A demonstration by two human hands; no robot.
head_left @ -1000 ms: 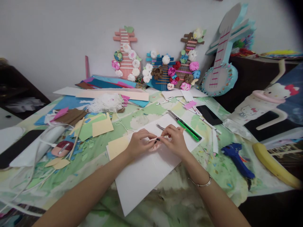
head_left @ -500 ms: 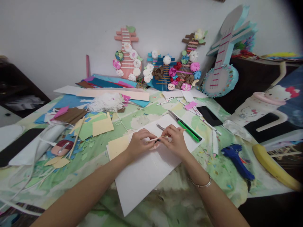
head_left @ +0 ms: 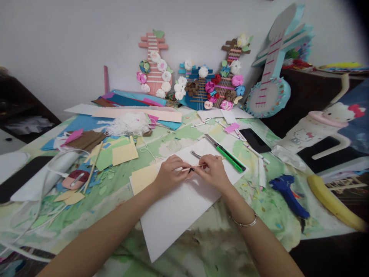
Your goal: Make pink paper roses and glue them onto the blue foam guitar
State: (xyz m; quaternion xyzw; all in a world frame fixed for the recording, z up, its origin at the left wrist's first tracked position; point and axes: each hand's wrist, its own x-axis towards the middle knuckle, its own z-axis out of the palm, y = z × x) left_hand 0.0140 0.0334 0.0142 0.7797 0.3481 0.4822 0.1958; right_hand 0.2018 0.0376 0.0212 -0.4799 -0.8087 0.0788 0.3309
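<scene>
Counting one stick (head_left: 198,166) and one pink scrap (head_left: 190,175) between the left hand (head_left: 172,170) and right hand (head_left: 212,169), over a white sheet (head_left: 178,219), plus one cutter (head_left: 229,156) just beyond the right hand and one glue gun (head_left: 291,196) farther right. Running pretty much crosswise, with the right end poking past the right hand, angled slightly away. Pinching the stick with both hands, barely open, with thumbs almost meeting. Can't tell how firmly, or whether gripping the scrap too.
</scene>
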